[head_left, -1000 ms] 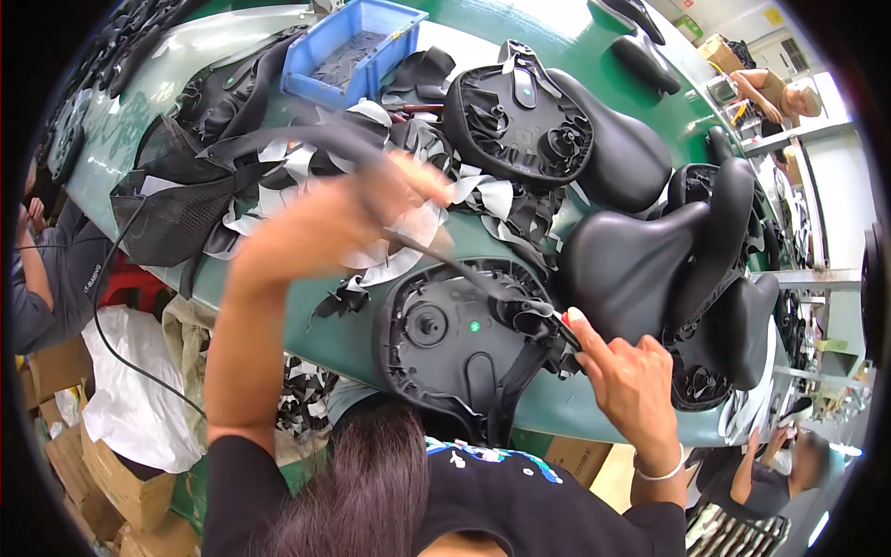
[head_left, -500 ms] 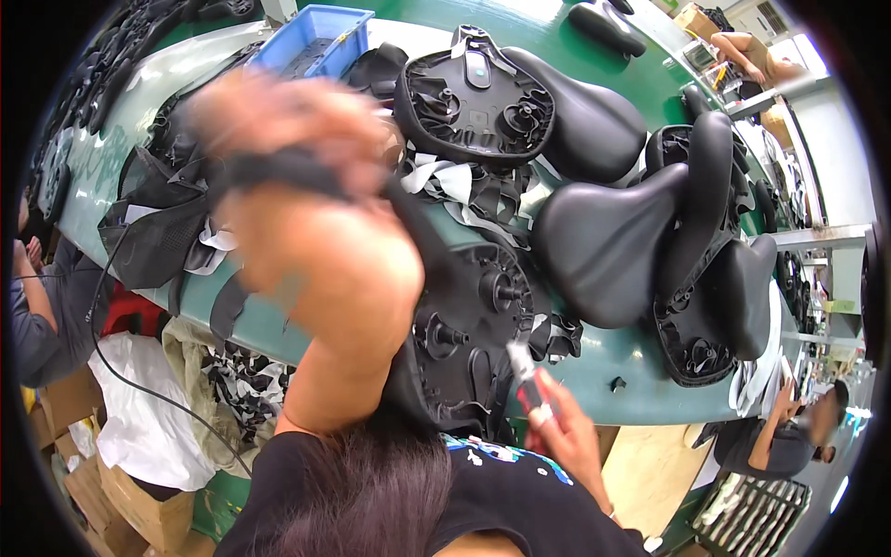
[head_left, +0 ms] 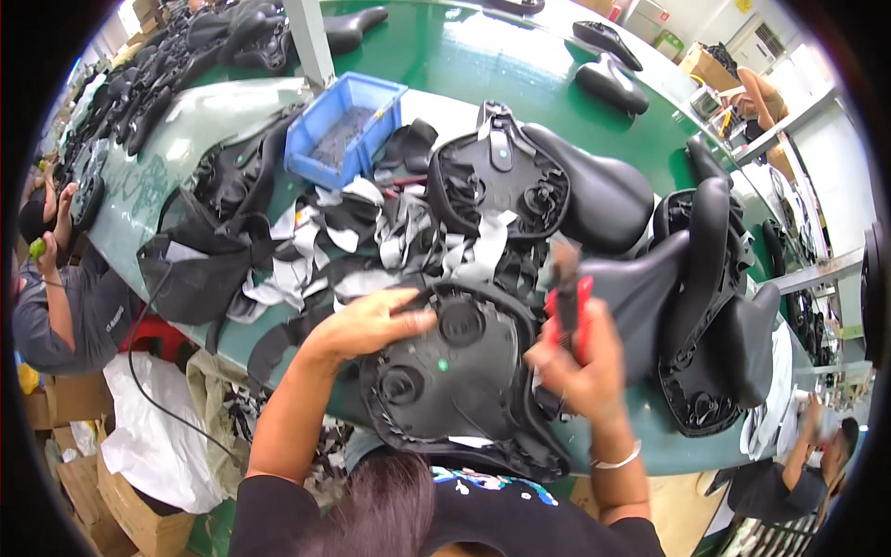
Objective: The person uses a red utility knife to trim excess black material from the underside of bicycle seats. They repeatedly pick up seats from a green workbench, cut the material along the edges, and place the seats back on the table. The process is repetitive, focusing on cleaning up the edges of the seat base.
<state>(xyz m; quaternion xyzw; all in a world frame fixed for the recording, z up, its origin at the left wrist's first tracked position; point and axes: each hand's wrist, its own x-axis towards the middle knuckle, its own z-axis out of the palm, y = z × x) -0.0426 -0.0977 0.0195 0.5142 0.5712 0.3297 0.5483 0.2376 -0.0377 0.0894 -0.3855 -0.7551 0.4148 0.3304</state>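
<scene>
An upturned black bicycle saddle (head_left: 455, 381) lies underside up at the near edge of the green table (head_left: 445, 65), right in front of me. My left hand (head_left: 371, 320) rests flat on its upper left rim, fingers spread toward the middle. My right hand (head_left: 580, 357) is at the saddle's right edge, closed on red-handled scissors (head_left: 568, 302) whose blades point up and look blurred. Black and white cover trimmings (head_left: 371, 241) lie just beyond the saddle.
A blue bin (head_left: 345, 130) stands at the back left. Another upturned saddle (head_left: 492, 181) and several finished black saddles (head_left: 705, 278) crowd the middle and right. A person in grey (head_left: 65, 297) sits at the left; cardboard boxes and white bags lie below.
My left arm, raised and blurred in front of the camera before, has come down onto the saddle. My right hand has lifted the scissors from the lower edge to the right side.
</scene>
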